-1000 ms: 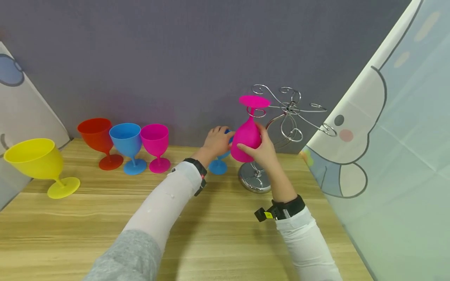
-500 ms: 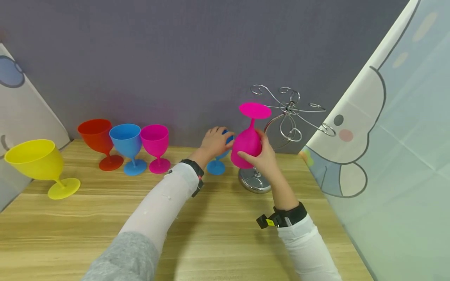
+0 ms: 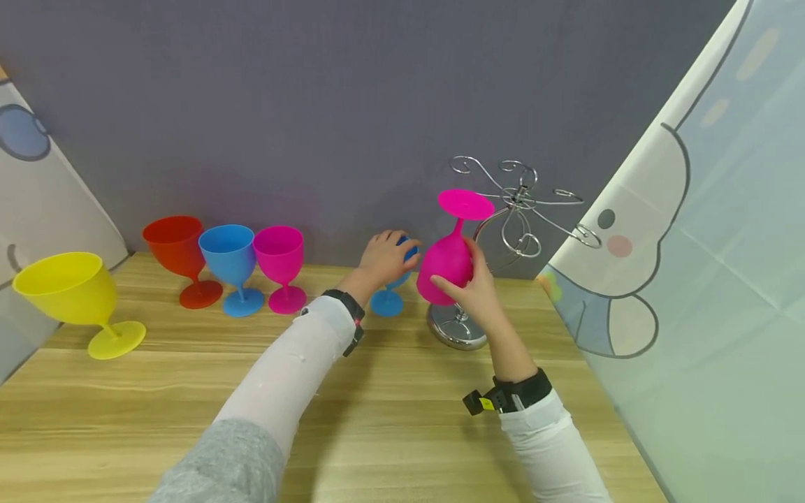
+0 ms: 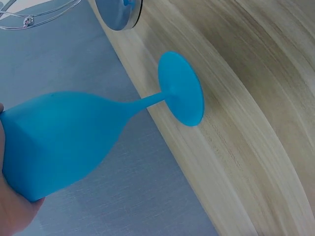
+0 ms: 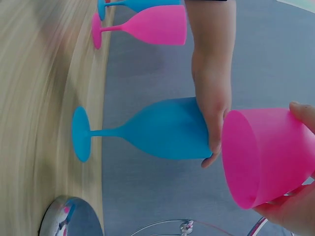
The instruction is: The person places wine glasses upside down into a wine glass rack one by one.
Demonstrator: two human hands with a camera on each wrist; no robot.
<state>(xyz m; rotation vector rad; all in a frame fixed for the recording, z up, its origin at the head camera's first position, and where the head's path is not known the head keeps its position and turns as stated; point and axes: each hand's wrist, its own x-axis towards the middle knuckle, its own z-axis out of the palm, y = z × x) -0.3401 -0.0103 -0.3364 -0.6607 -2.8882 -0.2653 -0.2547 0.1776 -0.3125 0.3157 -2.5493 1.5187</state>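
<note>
My right hand (image 3: 479, 288) grips the bowl of a pink goblet (image 3: 445, 269), held upside down with its foot uppermost. The goblet is in front of the left arm of a chrome stemware rack (image 3: 519, 199); its foot hides that arm's end loop. My left hand (image 3: 385, 260) holds a blue goblet (image 4: 69, 142) by the rim of its bowl, fingers over the top. That goblet is upright, its foot (image 3: 386, 303) on the wooden table. In the right wrist view the pink bowl's open mouth (image 5: 241, 160) faces the blue goblet and left hand.
Left along the back stand an upright red goblet (image 3: 175, 248), a blue one (image 3: 229, 258), a pink one (image 3: 279, 255) and, nearer, a large yellow goblet (image 3: 69, 290). The rack's round chrome base (image 3: 458, 328) is behind my right hand. A grey wall (image 3: 314, 105) closes the back.
The right hand has lowered the pink goblet and shifted it slightly right. Its stem was inside the rack's left loop one second ago. The left hand stays on the blue goblet.
</note>
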